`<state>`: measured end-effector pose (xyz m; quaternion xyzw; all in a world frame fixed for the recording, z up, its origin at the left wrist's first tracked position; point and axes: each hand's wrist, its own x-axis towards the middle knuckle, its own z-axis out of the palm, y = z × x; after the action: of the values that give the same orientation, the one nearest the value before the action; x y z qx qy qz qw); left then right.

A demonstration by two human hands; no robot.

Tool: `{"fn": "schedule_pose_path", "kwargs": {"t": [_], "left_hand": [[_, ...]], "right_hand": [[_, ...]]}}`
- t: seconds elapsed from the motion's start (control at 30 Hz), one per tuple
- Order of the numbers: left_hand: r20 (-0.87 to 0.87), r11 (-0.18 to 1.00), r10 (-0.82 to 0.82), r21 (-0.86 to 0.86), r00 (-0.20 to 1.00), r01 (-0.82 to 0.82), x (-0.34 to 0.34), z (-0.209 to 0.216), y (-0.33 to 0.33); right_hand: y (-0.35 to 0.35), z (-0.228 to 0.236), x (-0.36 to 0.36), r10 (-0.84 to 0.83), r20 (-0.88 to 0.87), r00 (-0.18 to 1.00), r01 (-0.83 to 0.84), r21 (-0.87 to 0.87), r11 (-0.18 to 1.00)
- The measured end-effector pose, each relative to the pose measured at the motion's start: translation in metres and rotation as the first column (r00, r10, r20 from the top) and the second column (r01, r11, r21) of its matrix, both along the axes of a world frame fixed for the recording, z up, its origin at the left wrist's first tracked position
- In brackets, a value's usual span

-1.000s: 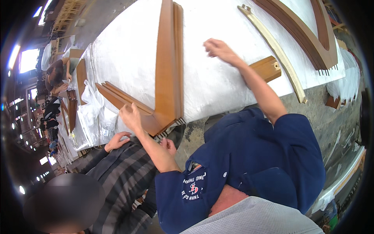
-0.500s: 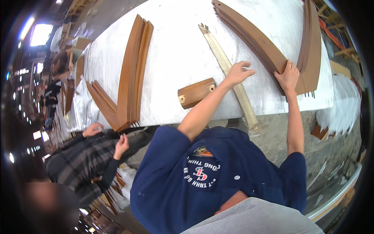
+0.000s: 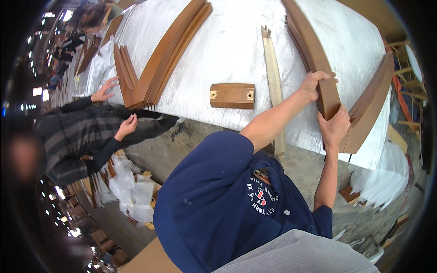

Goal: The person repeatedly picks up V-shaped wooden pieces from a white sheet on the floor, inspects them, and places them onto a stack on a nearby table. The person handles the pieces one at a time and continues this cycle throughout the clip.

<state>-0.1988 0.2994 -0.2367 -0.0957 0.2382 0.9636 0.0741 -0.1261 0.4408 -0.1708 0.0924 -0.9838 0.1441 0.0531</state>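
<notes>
"Curved brown beam [image 3: 314, 52]: where?"
"In both hands, the left hand [image 3: 314, 85] wrapped around it, the right hand [image 3: 335, 126] gripping its near end."
"Anything around?"
"Pale strip [image 3: 273, 68] beneath the left forearm [image 3: 276, 119]; short block [image 3: 232, 96] farther left; angled brown piece [image 3: 371, 107] just right of the right hand."

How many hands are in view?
4: your left hand and right hand on the curved brown piece, a co-worker's upper hand and lower hand at left. Others may be hidden.
</notes>
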Motion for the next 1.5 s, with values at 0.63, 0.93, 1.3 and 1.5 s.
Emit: {"fn": "schedule_pose_path", "kwargs": {"t": [0.63, 0.93, 1.3, 1.5], "left_hand": [[-0.737, 0.349, 0.481, -0.335, 0.474, -0.875, 0.243, 0.203, -0.307], [-0.707, 0.082, 0.63, -0.351, 0.322, -0.933, 0.268, 0.163, -0.318], [-0.711, -0.023, 0.622, -0.435, 0.328, -0.9, 0.258, 0.097, -0.326], [-0.652, 0.104, 0.646, -0.439, 0.397, -0.892, 0.266, 0.117, -0.321]], "right_hand": [[-0.116, 0.113, 0.043, -0.014, -0.297, 0.955, -0.298, -0.952, -0.075], [-0.162, 0.071, 0.054, 0.037, -0.283, 0.958, -0.278, -0.956, -0.097], [-0.15, -0.01, 0.044, 0.008, -0.153, 0.988, -0.153, -0.982, 0.107], [-0.143, -0.017, 0.03, 0.135, -0.175, 0.975, -0.197, -0.965, 0.174]]}}
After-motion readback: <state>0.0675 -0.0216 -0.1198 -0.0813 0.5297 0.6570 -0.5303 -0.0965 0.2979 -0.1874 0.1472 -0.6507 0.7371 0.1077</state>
